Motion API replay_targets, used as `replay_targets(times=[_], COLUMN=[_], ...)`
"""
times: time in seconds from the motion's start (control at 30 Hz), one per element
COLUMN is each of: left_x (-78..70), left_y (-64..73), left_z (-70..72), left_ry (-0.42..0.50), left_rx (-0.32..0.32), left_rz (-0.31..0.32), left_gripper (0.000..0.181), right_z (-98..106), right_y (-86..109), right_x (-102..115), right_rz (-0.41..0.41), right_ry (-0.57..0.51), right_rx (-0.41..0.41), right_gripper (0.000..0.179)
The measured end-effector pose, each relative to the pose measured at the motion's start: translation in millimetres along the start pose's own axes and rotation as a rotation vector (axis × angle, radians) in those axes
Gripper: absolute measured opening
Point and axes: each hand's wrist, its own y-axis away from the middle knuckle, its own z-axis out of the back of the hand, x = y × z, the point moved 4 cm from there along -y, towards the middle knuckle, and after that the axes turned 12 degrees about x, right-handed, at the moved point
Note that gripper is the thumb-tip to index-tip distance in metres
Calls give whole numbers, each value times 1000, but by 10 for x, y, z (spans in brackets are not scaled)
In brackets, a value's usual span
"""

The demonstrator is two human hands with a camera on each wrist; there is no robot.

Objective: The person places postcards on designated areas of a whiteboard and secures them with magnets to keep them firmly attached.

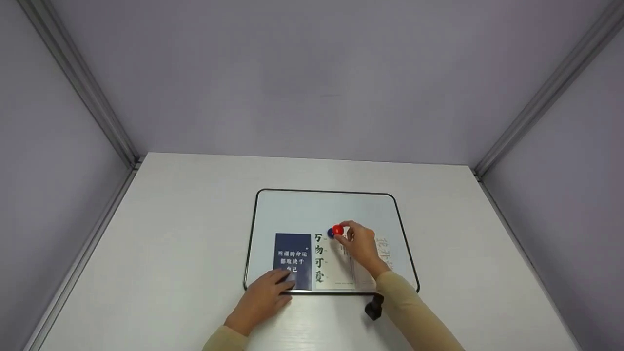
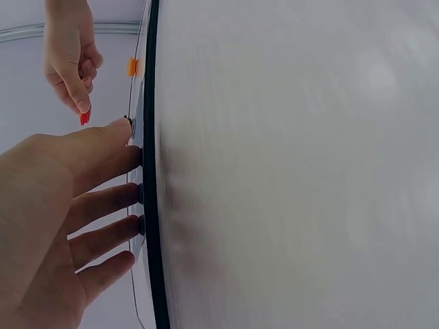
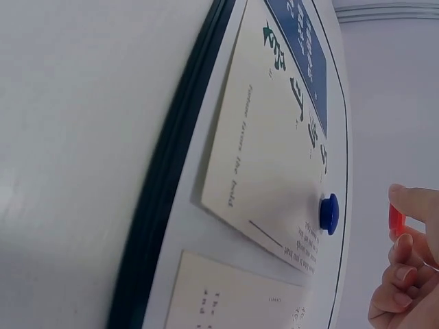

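Observation:
My right hand [image 1: 363,246] pinches a red round magnet [image 1: 338,229] between thumb and fingertips, held above the whiteboard [image 1: 292,209]. In the right wrist view, a blue magnet [image 3: 330,214] sits on the cream card [image 3: 267,157] with dark green writing. My left hand [image 1: 263,295] rests on the lower edge of a navy card [image 1: 293,243] with white writing, its fingers spread and fairly straight. Next to the cream card lies another pale card [image 3: 226,295], partly behind my right hand in the head view. An orange magnet [image 2: 132,66] is on the board near that hand.
The black-framed whiteboard lies on a white table [image 1: 195,219]. A small black object [image 1: 374,308] sticks out by the board's near edge, beside the right sleeve [image 1: 414,307]. Pale walls [image 1: 312,97] stand at the back and both sides.

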Motion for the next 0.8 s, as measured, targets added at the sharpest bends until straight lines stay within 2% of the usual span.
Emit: replay_targets(times=[0.3,0.57,0.8], left_x=[-12,-6,-5], left_y=[-16,-19,-31], left_z=[-4,-19,-22], left_ry=[-11,34,34], left_rx=[9,54,52], left_rz=[6,32,25], left_gripper=[34,35,35], right_z=[-81,-161,-207], right_y=[-38,-52,-97], right_x=[106,228,294], right_rz=[-31,53,45], right_ry=[-9,30,25], right_rx=[30,17,39], right_gripper=[33,31,30])
